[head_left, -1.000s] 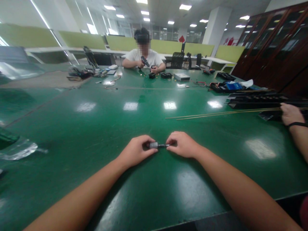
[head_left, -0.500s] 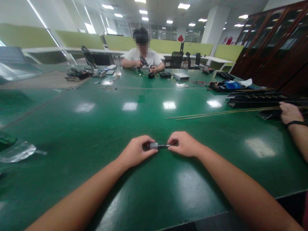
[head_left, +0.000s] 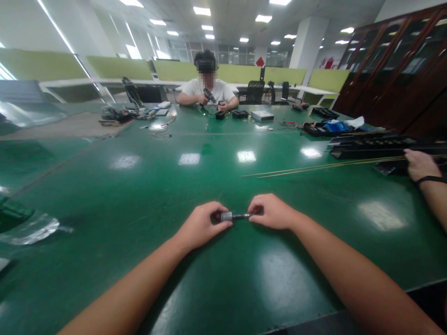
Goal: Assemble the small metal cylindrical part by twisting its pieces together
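Observation:
My left hand (head_left: 204, 224) is closed around a small grey metal cylinder (head_left: 226, 216), thumb below and fingers above. From the cylinder's right end a thin dark shaft (head_left: 240, 216) sticks out, lying level just above or on the green table. The thumb and fingertips of my right hand (head_left: 270, 211) pinch the shaft's far end, and its tip is hidden by them. What kind of part this is I cannot make out. Both forearms reach in from the bottom of the head view.
Long thin brass-coloured rods (head_left: 314, 167) lie at the right, by another person's hand (head_left: 421, 164) near black metal rails (head_left: 363, 148). Clear plastic wrap (head_left: 33, 232) is at the left. Across the green table (head_left: 157, 181), a person (head_left: 188, 90) holds a power drill (head_left: 209, 95).
My right hand has shifted slightly right, away from my left, and a bit more of the shaft shows between them. The whole view has tipped slightly upward.

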`<state>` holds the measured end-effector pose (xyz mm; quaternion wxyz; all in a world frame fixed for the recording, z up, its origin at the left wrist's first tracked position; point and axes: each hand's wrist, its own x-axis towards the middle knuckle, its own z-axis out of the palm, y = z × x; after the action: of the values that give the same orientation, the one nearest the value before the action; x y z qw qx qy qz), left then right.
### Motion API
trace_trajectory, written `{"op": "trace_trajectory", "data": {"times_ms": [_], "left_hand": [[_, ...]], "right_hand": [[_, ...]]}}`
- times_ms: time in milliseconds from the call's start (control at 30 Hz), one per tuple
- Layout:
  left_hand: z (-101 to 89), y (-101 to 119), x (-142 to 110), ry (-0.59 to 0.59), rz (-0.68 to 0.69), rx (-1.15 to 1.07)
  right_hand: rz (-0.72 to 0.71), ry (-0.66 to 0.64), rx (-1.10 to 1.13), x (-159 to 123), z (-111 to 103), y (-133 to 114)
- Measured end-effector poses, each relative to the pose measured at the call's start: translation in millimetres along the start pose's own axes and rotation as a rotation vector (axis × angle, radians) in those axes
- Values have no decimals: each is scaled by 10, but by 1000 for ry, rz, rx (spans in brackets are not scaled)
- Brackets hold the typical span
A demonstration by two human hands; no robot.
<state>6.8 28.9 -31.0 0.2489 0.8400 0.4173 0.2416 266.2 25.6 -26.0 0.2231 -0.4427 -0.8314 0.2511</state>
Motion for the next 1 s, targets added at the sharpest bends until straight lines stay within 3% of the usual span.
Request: {"op": "trace_trajectory", "data": {"times_ms": [600, 1000], "left_hand": [[-56, 17, 19, -23, -33, -19], [-53, -19, 5, -21, -6, -13]], "right_hand": [[45, 4, -45, -37, -36, -46], [146, -4, -34, -111, -276, 189]]}}
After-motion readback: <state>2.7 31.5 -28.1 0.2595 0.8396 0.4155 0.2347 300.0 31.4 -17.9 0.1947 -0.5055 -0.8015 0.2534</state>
